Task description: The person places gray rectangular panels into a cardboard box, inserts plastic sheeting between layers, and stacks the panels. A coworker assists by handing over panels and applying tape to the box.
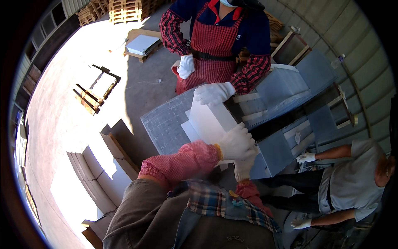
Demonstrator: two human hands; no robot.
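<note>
A white block-like stack or box lies on the grey worktable in front of me. My left hand, in a white knit glove under a pink sleeve cover, is at its near end with the fingers bent. My right hand, gloved too, is just below and against my left one; its fingers are mostly hidden. What lies between my hands cannot be made out. Across the table a person in a red checked apron rests one gloved hand on the white stack's far end.
Grey panels lean on frames at the right. A second person in a grey shirt stands there. Folded cardboard stands on the floor at the left. Farther back are a pallet with white sheets, a dark metal frame and stacked pallets.
</note>
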